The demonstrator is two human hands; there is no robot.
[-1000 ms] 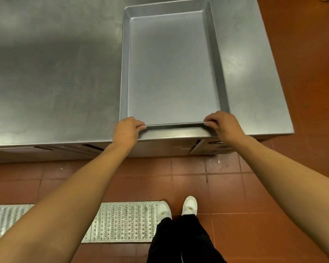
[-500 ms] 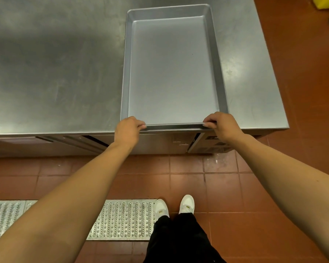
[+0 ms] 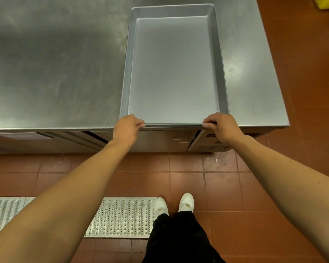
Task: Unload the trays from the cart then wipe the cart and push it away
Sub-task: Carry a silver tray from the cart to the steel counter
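Floor grate (image 3: 120, 217), yellow object (image 3: 328, 0)

The tray (image 3: 174, 69) occupies the counter's (image 3: 55, 63) right half, reaching the front edge; bare surface lies left of it, a narrower strip along the right edge
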